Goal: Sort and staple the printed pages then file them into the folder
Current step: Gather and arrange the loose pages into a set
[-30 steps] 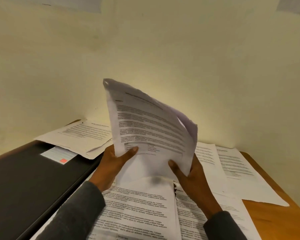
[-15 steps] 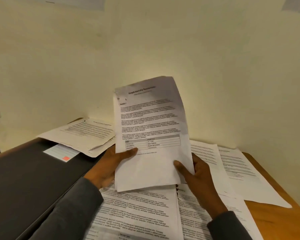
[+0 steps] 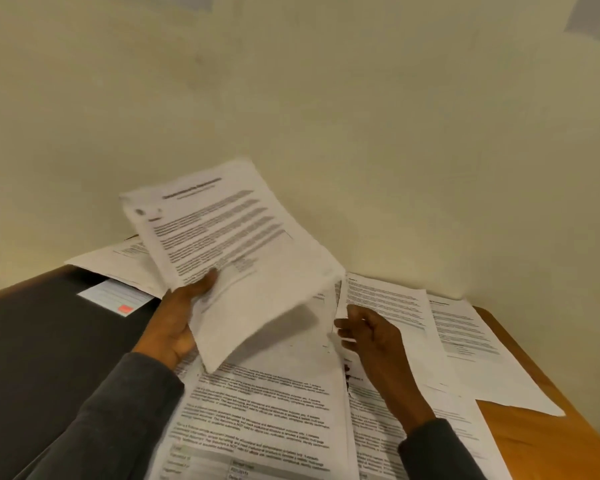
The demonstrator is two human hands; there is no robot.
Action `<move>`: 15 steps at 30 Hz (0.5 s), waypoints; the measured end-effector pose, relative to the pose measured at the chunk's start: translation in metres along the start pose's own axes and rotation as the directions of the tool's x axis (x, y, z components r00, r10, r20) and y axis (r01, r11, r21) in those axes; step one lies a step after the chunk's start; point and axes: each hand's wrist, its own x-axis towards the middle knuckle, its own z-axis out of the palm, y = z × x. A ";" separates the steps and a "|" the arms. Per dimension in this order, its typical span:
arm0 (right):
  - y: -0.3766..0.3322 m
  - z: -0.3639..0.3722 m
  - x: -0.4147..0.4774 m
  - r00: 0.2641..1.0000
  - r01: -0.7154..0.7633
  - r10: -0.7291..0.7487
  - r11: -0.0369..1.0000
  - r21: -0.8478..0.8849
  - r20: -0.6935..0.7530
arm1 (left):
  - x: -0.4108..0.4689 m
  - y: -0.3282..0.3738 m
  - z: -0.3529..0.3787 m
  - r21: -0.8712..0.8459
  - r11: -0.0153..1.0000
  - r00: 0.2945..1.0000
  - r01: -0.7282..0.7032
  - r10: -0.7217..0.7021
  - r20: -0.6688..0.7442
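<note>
The task is at an early stage, I judge. Many loose pages lie spread over the desk, overlapping in the lower centre, on the right and in the upper left behind the hands. No stapler is in view, and I see no staple on any page. The dark flat thing on the left of the frame, probably the folder, lies closed with a small label on it, and no page is inside as far as I can see. So sorting is in progress; stapling and filing are left.

The left hand holds a sheaf in the middle of the frame, above the desk. It pinches the lower left edge: the thumb presses on top and the fingers are under. The sheaf rises up and to the right from this grip, tilted, and its lower right part is blurred.

The right hand is just beside the right corner of the sheaf. Its fingers are loosely curled and seem to hold nothing.
</note>
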 end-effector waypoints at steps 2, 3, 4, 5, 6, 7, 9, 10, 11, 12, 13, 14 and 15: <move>0.007 0.002 0.005 1.000 0.019 -0.018 0.948 -0.318 0.007 | 0.002 0.000 -0.003 -0.131 0.991 1.000 -0.014 0.014 -0.003; 0.009 0.005 0.008 0.999 0.008 0.010 0.904 -0.428 0.041 | 0.003 0.000 -0.004 -0.168 0.985 0.999 -0.026 0.030 0.019; 0.009 0.009 0.010 0.995 -0.002 0.054 0.855 -0.518 0.086 | 0.002 0.001 -0.003 -0.198 0.979 0.997 -0.045 0.055 0.045; 0.009 0.014 0.013 0.987 -0.007 0.102 0.805 -0.593 0.126 | 0.004 0.001 -0.006 -0.223 0.973 0.995 -0.050 0.069 0.076; 0.007 0.020 0.016 0.977 -0.002 0.145 0.745 -0.667 0.159 | 0.005 0.000 -0.009 -0.243 0.969 0.993 -0.041 0.067 0.100; 0.007 0.025 0.019 0.967 0.025 0.173 0.672 -0.740 0.189 | 0.004 0.000 -0.009 -0.263 0.964 0.992 -0.045 0.075 0.102; 0.003 0.036 0.023 0.953 0.127 0.169 0.527 -0.840 0.250 | 0.004 0.000 -0.009 -0.276 0.960 0.990 -0.044 0.079 0.117; 0.002 0.042 0.025 0.948 0.162 0.163 0.492 -0.855 0.273 | 0.004 0.000 -0.007 -0.277 0.960 0.989 -0.043 0.079 0.121; 0.000 0.048 0.026 0.943 0.178 0.162 0.489 -0.854 0.289 | 0.003 0.001 -0.006 -0.290 0.956 0.990 -0.049 0.084 0.110; -0.001 0.052 0.027 0.940 0.176 0.172 0.501 -0.847 0.296 | 0.002 0.001 -0.004 -0.306 0.950 0.992 -0.068 0.096 0.078; -0.002 0.057 0.029 0.937 0.168 0.178 0.524 -0.835 0.300 | 0.002 0.001 -0.004 -0.323 0.942 0.993 -0.090 0.112 0.048; -0.004 0.061 0.030 0.935 0.158 0.185 0.545 -0.824 0.302 | 0.001 0.001 -0.003 -0.325 0.940 0.992 -0.108 0.125 0.032; -0.003 0.064 0.032 0.935 0.154 0.183 0.563 -0.812 0.304 | 0.001 0.000 -0.002 -0.330 0.935 0.989 -0.130 0.144 0.017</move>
